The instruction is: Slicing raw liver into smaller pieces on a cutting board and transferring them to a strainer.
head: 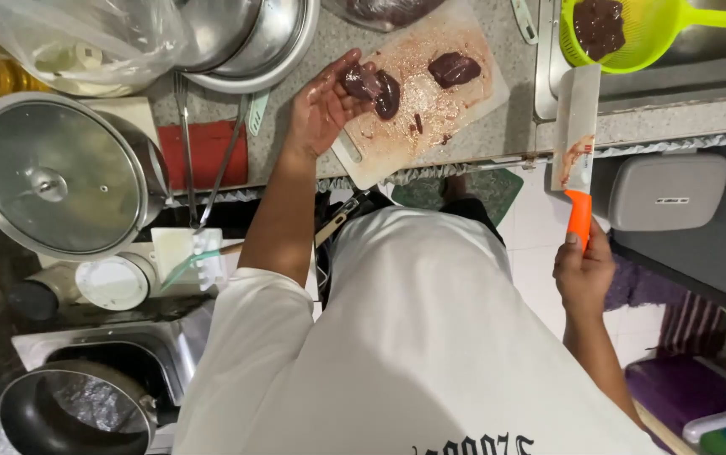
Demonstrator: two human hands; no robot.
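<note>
Your left hand (322, 105) curls around a dark liver piece (361, 82) at the near edge of the cutting board (430, 101) on the tabletop; your right hand (584, 271) is clamped on the orange-handled cleaver (576, 135). You're mid-slicing, I'd judge; next, steady the piece flat before the blade meets it.

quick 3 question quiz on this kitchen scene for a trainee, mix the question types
1. True or false: the cleaver has a green handle.
2. Which hand touches the liver piece? A) left hand B) right hand
3. Fill in: more liver sits in the green ____ at the sink.

Key: 1 false, it is orange. 2 A, over the cutting board. 3 colander.
</note>
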